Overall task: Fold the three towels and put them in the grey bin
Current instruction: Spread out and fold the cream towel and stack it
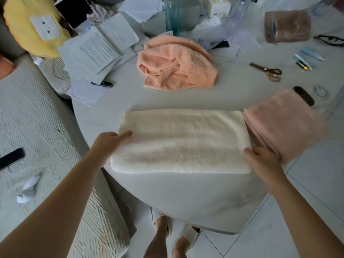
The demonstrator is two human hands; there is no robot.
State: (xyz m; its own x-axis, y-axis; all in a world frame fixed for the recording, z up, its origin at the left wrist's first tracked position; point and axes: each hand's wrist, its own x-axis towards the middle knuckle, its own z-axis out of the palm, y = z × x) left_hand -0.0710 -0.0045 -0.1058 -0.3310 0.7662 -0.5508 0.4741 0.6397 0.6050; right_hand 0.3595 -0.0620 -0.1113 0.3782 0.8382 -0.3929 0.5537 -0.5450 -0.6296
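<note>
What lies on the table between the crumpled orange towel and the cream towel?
Nothing: in the head view, bare white table separates the orange towel from the cream towel.

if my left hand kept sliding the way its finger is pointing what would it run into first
The left hand points rightward across the folded cream terry towel, which its fingertip already touches. Past that towel, the first new thing would probably be the folded pale pink towel at the right end, though depth is uncertain.
</note>
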